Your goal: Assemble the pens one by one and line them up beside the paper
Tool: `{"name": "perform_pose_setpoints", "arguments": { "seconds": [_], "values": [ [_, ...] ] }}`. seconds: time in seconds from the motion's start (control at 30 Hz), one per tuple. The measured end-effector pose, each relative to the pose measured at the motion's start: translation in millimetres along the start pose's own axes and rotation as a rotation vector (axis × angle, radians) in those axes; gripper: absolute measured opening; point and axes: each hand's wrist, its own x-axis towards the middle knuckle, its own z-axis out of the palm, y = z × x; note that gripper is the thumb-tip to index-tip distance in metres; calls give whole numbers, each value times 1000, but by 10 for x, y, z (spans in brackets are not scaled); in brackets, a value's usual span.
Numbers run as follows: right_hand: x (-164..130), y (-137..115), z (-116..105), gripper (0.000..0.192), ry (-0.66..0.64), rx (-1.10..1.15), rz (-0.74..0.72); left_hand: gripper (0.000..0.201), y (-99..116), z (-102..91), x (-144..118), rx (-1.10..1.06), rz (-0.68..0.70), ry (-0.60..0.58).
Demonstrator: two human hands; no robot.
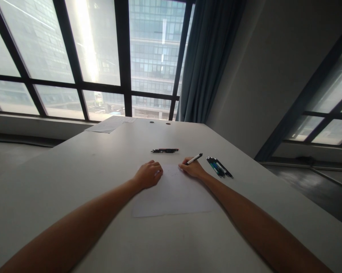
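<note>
A white sheet of paper (172, 195) lies flat on the white table (74, 182) in front of me. My right hand (191, 169) grips a white pen with a black tip end (194, 159), its point down near the sheet's far right edge. My left hand (148, 174) rests as a loose fist on the sheet's far left corner, nothing visible in it.
Two dark pens (164, 151) lie side by side beyond the sheet. Several pens (218, 167) are bunched to the right of my right hand. More papers (110, 124) sit at the table's far left edge. Windows and a curtain (207, 60) stand behind.
</note>
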Motion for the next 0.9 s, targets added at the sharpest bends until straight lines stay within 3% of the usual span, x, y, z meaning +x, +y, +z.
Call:
{"name": "perform_pose_setpoints", "arguments": {
  "seconds": [0.43, 0.6, 0.7, 0.9],
  "values": [
    [-13, -7, 32, 16, 15, 17, 2, 21, 2, -9, -2, -37, 10, 26],
    [-41, -39, 58, 24, 216, 35, -90, 22, -24, 19, -7, -37, 19, 34],
    [-65, -79, 68, 27, 249, 19, -190, 22, -26, 19, -9, -52, 13, 39],
    [-150, -232, 151, 50, 216, -49, -275, 52, -34, 9, -11, -132, 80, 53]
  ]
}}
